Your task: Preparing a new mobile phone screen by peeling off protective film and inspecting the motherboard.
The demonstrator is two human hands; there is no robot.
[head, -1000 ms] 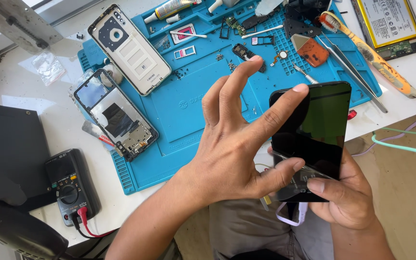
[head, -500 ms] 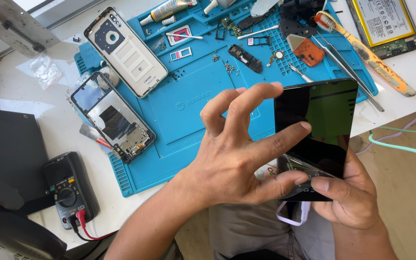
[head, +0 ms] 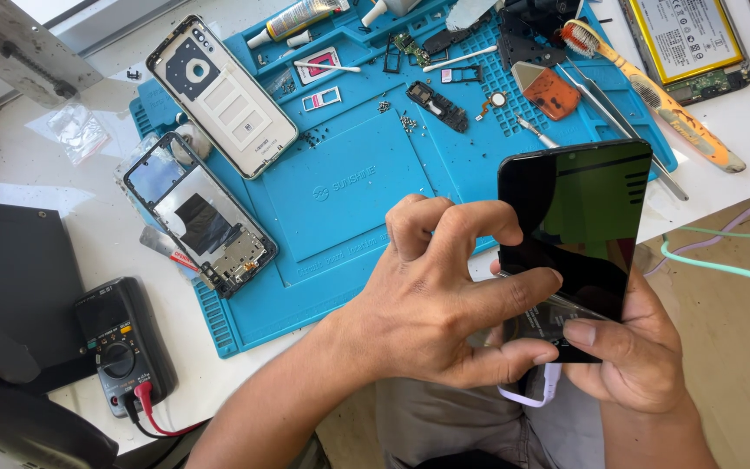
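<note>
Both hands grip a black phone screen past the blue mat's near-right edge: left hand pinching its side, right hand cradling underneath (a yellow-labelled battery lies at the worktop's far-right corner).

The middle panel of the blue mat lies bare, an open way in. Left of that panel, two opened phone shells crowd the mat. Beyond it, screws, small parts and tweezers clutter the far edge. Nearer than it, both hands block the table edge.
</note>
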